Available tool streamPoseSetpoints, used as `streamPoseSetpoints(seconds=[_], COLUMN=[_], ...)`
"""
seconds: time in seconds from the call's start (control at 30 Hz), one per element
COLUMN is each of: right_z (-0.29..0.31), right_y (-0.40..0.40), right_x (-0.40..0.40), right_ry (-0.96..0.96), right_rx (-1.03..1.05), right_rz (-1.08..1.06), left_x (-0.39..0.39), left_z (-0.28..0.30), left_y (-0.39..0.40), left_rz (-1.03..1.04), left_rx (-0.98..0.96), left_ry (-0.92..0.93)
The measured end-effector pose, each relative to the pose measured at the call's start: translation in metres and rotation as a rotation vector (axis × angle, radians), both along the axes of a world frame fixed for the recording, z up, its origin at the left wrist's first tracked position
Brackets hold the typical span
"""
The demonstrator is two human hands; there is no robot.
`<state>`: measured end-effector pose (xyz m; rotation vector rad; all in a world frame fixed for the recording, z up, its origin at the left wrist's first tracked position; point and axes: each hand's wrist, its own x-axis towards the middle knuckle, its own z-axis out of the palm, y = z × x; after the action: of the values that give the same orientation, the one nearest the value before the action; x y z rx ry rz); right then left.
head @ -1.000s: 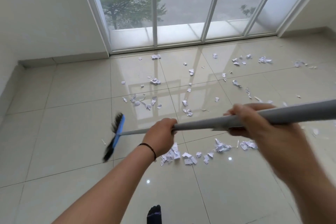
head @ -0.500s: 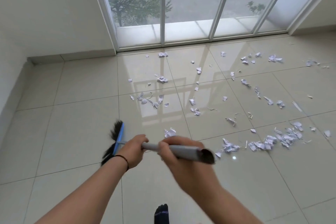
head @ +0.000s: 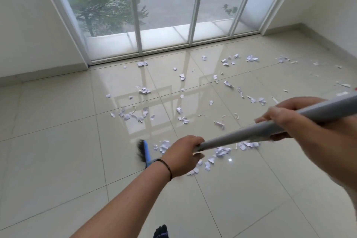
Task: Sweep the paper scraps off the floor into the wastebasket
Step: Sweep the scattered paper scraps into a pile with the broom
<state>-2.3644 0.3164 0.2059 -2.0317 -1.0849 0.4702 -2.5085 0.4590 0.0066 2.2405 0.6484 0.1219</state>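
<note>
A broom with a grey handle [head: 231,137] and a blue head with black bristles [head: 144,152] rests on the tiled floor in front of me. My left hand [head: 181,155] grips the handle low down, just right of the head. My right hand [head: 289,120] grips it higher up, at the right. White paper scraps [head: 144,90] lie scattered over the glossy tiles toward the window. A small heap of scraps [head: 222,150] lies just beyond my left hand, right of the broom head. No wastebasket is in view.
A tall glass window wall with white frames [head: 193,25] closes the far side. White walls with a low skirting [head: 48,75] stand at left and right. A dark sock toe [head: 160,232] shows at the bottom edge.
The broom head has swept right toward the scraps near my left hand. My right hand has swung out to the right and higher along the handle.
</note>
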Motion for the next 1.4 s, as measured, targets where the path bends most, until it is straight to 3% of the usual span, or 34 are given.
streamPoseSetpoints(seconds=[0.2,0.33,0.57,0.7,0.8,0.93,1.07,1.4], right_z=[-0.035,-0.029,0.0,0.025,0.038,0.024,-0.003,0.0], right_y=[-0.01,-0.021,-0.052,-0.084,-0.115,-0.124,-0.118,-0.117], right_x=[-0.001,0.02,0.081,0.138,0.189,0.216,0.217,0.231], right_ry=[0.14,0.154,-0.014,-0.148,-0.07,0.029,0.033,-0.004], right_rx=[-0.324,-0.306,-0.254,-0.193,-0.111,-0.089,-0.234,-0.16], right_rz=[0.166,0.232,0.348,0.325,0.263,0.267,0.328,0.392], left_x=[-0.013,0.011,0.109,0.167,0.193,0.202,0.208,0.272], left_z=[-0.049,-0.059,-0.041,-0.012,0.005,-0.011,-0.04,-0.033], left_y=[-0.024,-0.05,-0.092,-0.117,-0.137,-0.165,-0.188,-0.169], left_rz=[0.002,0.086,0.203,0.207,0.194,0.25,0.297,0.428], left_rx=[-0.001,-0.002,-0.097,-0.044,0.042,0.037,-0.075,-0.13], left_ry=[0.272,0.204,0.05,-0.044,-0.097,-0.02,0.095,-0.017])
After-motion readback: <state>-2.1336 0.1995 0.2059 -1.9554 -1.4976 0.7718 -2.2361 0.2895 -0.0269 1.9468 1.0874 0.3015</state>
